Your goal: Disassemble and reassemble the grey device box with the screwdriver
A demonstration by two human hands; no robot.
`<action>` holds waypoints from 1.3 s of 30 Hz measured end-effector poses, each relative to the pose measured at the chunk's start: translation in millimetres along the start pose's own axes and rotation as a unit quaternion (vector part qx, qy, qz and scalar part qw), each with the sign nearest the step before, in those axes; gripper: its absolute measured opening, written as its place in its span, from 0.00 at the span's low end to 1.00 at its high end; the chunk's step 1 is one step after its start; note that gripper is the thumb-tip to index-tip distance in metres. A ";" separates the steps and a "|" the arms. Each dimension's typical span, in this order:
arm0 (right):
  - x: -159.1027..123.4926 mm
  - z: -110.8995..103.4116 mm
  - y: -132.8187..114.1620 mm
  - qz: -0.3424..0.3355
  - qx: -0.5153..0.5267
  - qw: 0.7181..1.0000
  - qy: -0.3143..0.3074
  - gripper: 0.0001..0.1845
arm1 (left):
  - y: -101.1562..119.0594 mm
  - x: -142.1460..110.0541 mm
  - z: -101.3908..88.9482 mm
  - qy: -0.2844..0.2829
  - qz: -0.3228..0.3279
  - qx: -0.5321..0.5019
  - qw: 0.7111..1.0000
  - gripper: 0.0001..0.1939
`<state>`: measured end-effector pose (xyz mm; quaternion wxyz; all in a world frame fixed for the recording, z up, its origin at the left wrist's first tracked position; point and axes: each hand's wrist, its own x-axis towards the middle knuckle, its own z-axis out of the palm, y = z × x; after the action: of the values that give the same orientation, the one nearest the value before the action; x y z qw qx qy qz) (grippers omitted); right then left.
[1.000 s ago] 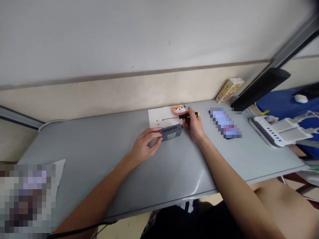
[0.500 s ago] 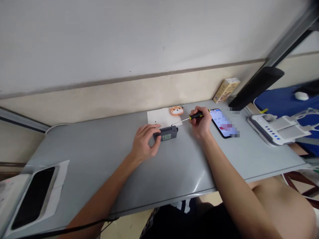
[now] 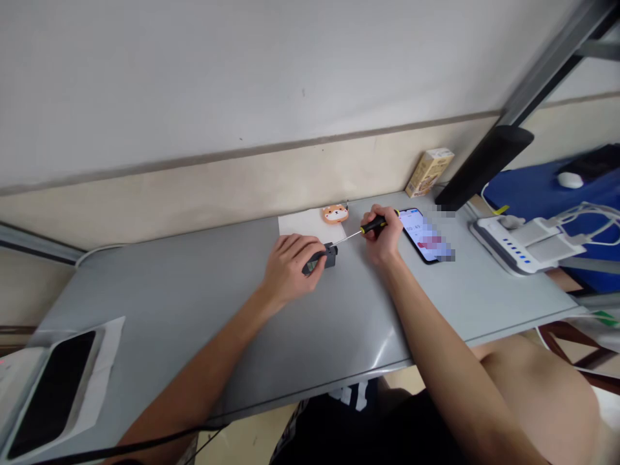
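My left hand (image 3: 294,265) is wrapped over a small dark grey box (image 3: 330,259), which has a label on its front side and rests on the grey table. Most of the box is hidden under my fingers. In my right hand (image 3: 383,234) is a screwdriver (image 3: 373,224) with a black and yellow handle, held low and slanting to the left. Its thin metal shaft reaches the top right end of the box; whether the tip sits on a screw is too small to tell.
Behind the box lie white paper (image 3: 303,225) and an orange animal-faced case (image 3: 335,214). A lit phone (image 3: 420,236) is right of my right hand, with a carton (image 3: 429,172), black cylinder (image 3: 487,165) and power strip (image 3: 526,245) beyond. Another phone (image 3: 55,391) lies front left.
My left hand has slid right along the box and now covers more of it. The screwdriver tip has come onto the box's right end. The whole view has shifted slightly.
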<state>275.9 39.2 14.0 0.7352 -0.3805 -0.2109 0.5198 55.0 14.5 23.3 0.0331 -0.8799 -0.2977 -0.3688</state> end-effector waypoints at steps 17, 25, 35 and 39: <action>2.1 -1.1 -1.3 -0.029 0.003 1.000 0.002 0.15 | 2.9 -6.1 11.4 0.003 0.034 0.055 0.998 0.08; -6.4 7.6 23.0 -0.023 -0.195 0.980 -0.021 0.20 | -4.5 -16.8 2.9 -0.050 0.049 0.030 0.997 0.16; -17.4 12.6 37.4 -0.045 -0.355 0.922 -0.150 0.21 | -21.4 -54.8 -6.8 0.031 -0.115 -0.145 0.982 0.12; -20.8 15.8 33.6 -0.023 -0.365 0.918 -0.153 0.20 | -24.3 -54.8 -6.1 0.046 -0.157 -0.193 0.967 0.09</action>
<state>236.8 31.0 -0.6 0.5162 -0.5334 -0.5045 0.4411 7.7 5.3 -12.9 -0.1821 -0.7941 -0.3532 -0.4600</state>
